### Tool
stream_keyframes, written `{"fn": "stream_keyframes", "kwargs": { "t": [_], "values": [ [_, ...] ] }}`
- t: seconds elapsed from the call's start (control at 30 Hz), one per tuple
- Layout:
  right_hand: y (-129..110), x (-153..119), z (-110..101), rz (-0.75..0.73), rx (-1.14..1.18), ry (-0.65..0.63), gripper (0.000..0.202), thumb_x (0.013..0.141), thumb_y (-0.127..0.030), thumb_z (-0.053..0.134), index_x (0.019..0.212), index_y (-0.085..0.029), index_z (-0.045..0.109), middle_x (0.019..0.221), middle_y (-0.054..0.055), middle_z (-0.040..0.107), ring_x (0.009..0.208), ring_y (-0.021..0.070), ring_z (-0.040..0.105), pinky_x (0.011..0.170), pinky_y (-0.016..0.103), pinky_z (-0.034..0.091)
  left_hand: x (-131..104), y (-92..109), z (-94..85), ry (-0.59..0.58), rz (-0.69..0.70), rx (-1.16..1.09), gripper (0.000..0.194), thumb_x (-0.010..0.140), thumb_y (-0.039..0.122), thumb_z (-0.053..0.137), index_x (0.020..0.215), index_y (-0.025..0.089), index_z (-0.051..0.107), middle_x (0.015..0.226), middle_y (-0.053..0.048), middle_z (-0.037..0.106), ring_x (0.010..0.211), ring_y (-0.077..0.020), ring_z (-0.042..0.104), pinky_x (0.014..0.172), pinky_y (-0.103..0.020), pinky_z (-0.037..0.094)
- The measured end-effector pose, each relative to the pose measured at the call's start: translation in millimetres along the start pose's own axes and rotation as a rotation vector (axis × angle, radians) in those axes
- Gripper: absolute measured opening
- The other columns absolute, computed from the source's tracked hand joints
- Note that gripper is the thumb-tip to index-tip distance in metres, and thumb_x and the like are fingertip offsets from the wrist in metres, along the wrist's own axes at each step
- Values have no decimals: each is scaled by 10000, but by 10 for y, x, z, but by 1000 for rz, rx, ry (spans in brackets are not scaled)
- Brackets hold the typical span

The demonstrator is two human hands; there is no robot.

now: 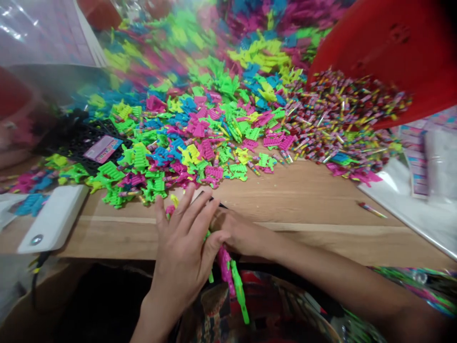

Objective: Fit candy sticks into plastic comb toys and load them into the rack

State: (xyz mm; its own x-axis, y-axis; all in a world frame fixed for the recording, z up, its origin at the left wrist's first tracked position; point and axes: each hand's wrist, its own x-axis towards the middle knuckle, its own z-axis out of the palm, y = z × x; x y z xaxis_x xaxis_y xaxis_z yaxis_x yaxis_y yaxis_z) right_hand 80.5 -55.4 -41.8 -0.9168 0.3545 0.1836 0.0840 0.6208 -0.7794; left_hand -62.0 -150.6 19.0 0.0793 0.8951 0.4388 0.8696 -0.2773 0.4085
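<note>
My left hand [185,238] is at the table's front edge, palm down, fingers stretched out and a little spread. It lies partly over my right hand [235,231], which looks curled, with its fingertips hidden. A thin dark edge [214,200] shows between the hands; what it belongs to cannot be made out. Below them hang a pink plastic piece [225,269] and a bright green plastic piece [240,293], partly covered by my left thumb. Just beyond my fingers is a heap of green, pink, blue and yellow slatted plastic pieces [210,114].
A red tub [385,43] tips at the right, small multicoloured sticks [342,114] spilling from it. At left are a black openwork basket [71,138] with a printed label [103,148] and a white power bank [53,219] with a cable. One stick [372,209] lies apart near a white bag [403,195].
</note>
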Motion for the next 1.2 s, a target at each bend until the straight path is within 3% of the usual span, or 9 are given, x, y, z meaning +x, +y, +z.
{"fn": "stream_keyframes", "kwargs": {
  "t": [0.07, 0.17, 0.3, 0.4, 0.57, 0.77, 0.93, 1.13, 1.2],
  "values": [
    [6, 29, -112, 0, 18, -23, 149, 915, -103, 550, 984, -187, 652, 971, 60, 699, 948, 204, 631, 889, 347, 528, 20, 19, -22, -22, -4, -1, 210, 996, 275, 551, 1184, 253, 643, 1112, -37, 758, 1259, -267, 596, 1275, -567, 74],
    [82, 28, -432, 12, -71, 55, 137, 990, -178, 541, 986, -178, 678, 947, 64, 706, 909, 188, 636, 842, 325, 512, 13, -3, -81, -36, -53, 24, 98, 975, 278, 567, 933, 259, 653, 825, 5, 715, 961, -240, 640, 1232, -565, 157],
    [339, -1, -955, 173, -319, 304, 143, 984, -176, 568, 962, -167, 709, 915, 72, 715, 857, 192, 633, 805, 319, 470, -45, -71, -144, -38, -109, 83, 134, 961, 285, 578, 838, 254, 621, 755, 18, 678, 837, -219, 599, 1178, -541, 217],
    [530, 78, -1138, 234, -460, 371, 186, 959, -121, 558, 986, -164, 736, 971, 96, 715, 921, 222, 628, 831, 334, 459, -61, -88, -127, 1, -126, 81, 108, 963, 272, 579, 869, 253, 629, 792, 18, 697, 859, -217, 617, 1182, -553, 214],
    [620, 426, -975, 103, -682, 259, 352, 994, -98, 441, 1187, -214, 711, 1166, 103, 633, 1065, 255, 549, 875, 360, 433, -68, -45, -78, 50, -122, 40, 133, 985, 258, 571, 1097, 269, 642, 1041, -17, 760, 1118, -249, 659, 1250, -586, 130],
    [642, 432, -910, 143, -700, 276, 214, 1001, -205, 471, 1011, -200, 685, 1090, 100, 596, 1005, 268, 517, 826, 364, 415, -140, -9, -103, 122, -124, -4, 251, 1026, 219, 479, 1236, 267, 608, 1349, -63, 690, 1455, -261, 482, 1290, -607, -42],
    [521, 22, -876, 129, -504, 264, 133, 944, -131, 512, 990, -176, 627, 957, 90, 641, 914, 241, 564, 814, 349, 431, -88, -30, -57, 73, -141, 27, 252, 1007, 185, 507, 1218, 232, 637, 1234, -57, 748, 1375, -244, 569, 1304, -571, 64],
    [172, -279, -507, 315, 4, 283, 20, 938, -220, 627, 931, -201, 632, 918, 34, 636, 816, 181, 563, 724, 292, 437, -65, -41, -40, 102, -158, 7, 314, 978, 109, 481, 1213, 219, 657, 1204, -43, 757, 1291, -204, 629, 1312, -516, 112],
    [61, -306, -389, 349, 137, 261, 108, 927, -261, 667, 858, -200, 612, 846, 2, 607, 768, 162, 545, 695, 277, 430, -71, -45, -40, 98, -160, 5, 336, 970, 94, 465, 1215, 216, 661, 1203, -41, 756, 1285, -196, 631, 1314, -507, 112]
  ]
}}
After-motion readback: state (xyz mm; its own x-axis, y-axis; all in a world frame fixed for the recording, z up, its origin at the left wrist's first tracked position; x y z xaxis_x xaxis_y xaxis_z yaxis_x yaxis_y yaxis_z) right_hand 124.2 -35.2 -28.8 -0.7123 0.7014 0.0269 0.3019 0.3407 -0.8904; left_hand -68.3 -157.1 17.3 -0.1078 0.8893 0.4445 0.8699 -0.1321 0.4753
